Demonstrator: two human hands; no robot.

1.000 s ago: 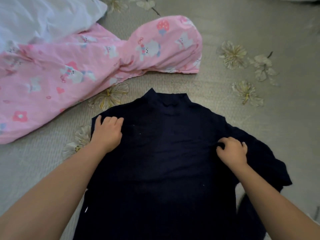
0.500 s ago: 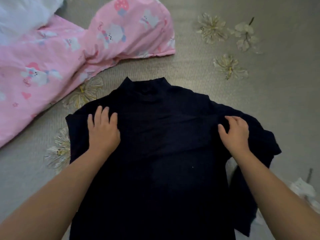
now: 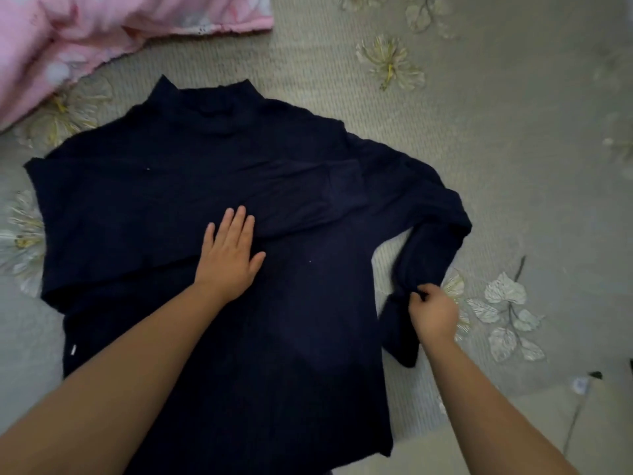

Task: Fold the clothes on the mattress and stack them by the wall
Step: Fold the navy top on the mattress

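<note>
A dark navy sweater (image 3: 212,269) is laid flat on the mattress (image 3: 496,138), collar at the far side. It is pressed mid-chest by the left hand (image 3: 228,255), fingers straight, slightly spread. The right sleeve (image 3: 424,255) is pinched near the cuff by the right hand (image 3: 433,311), fingers curled. A pink blanket (image 3: 68,39) is seen far left.

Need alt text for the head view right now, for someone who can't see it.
A dark navy sweater lies spread on a floral mattress; the left hand presses flat on its front while the right hand pinches its right sleeve. A pink printed cloth lies beyond.
</note>
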